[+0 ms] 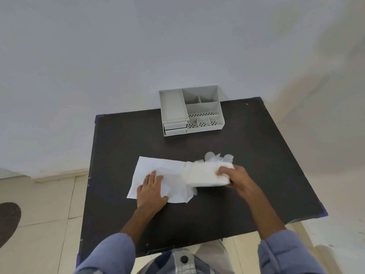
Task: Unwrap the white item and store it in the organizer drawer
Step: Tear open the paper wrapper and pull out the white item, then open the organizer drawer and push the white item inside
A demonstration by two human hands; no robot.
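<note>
A white paper wrapper (158, 169) lies spread flat on the dark table (246, 147). My left hand (152, 189) presses down on it, fingers apart and flat. My right hand (236, 177) grips the right end of a white folded item (205, 174), held just above the table at the wrapper's right edge. Thin translucent plastic (217, 157) sticks out behind the item. A grey organizer (191, 110) stands at the table's far edge, with two small shut drawers (175, 128) at its front left.
The organizer has several open top compartments. A white wall rises right behind the table. Tiled floor shows on both sides, with a dark round mat (8, 220) on the floor at far left.
</note>
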